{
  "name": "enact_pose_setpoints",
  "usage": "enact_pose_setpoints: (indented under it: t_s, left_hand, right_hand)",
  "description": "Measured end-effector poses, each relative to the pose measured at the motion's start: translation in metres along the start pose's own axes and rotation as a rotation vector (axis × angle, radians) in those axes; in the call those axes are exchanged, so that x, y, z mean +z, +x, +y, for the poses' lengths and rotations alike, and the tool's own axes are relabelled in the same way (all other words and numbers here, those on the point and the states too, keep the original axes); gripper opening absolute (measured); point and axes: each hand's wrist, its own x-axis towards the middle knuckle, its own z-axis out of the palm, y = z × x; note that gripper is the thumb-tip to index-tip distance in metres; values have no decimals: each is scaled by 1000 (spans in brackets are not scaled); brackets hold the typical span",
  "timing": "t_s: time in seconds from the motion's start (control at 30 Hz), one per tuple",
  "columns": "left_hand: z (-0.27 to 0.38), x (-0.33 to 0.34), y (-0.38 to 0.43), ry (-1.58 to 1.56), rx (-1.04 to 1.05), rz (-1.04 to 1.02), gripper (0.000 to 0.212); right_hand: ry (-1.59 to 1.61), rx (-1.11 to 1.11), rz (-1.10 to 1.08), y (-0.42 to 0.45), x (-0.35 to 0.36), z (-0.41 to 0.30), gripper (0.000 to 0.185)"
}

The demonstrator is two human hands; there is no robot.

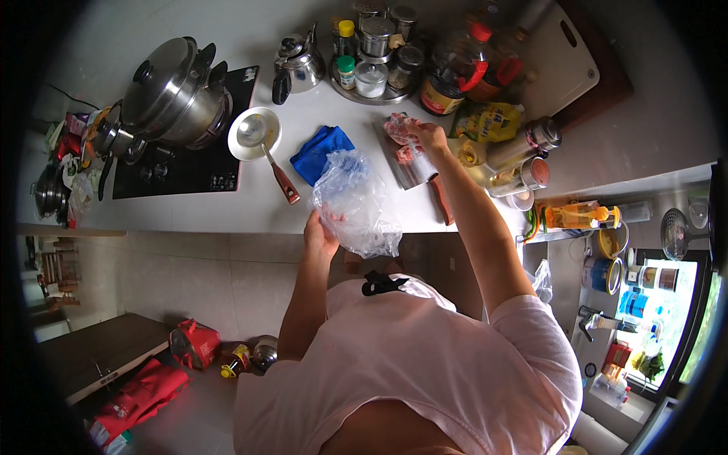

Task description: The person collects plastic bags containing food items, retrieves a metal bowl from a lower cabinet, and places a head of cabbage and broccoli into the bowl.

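Observation:
My left hand holds a crumpled clear plastic bag at the counter's front edge. Its fingers show through the film. Over the flat blade of a cleaver, my right hand grips a piece of raw meat at the fingertips. A smaller chunk of raw meat rests on the same blade. The cleaver's brown handle points toward the front edge. Behind the bag lies a folded blue cloth, partly covered by it.
Left of the cloth, a ladle rests in a white bowl. A large steel pot stands on the black cooktop. At the back are a kettle, a condiment tray and sauce bottles. Glass jars stand right.

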Motion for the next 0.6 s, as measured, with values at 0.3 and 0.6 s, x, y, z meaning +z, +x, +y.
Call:
enact_pose_setpoints:
  t_s: [0.3,0.6]
  left_hand:
    - [1,1,1,-16,-69,-71,19]
    - [6,11,15,48,-87,-68,18]
  right_hand:
    - [-43,113,-50,32,1,13,33]
    - [-191,63,-28,23,-10,16,37]
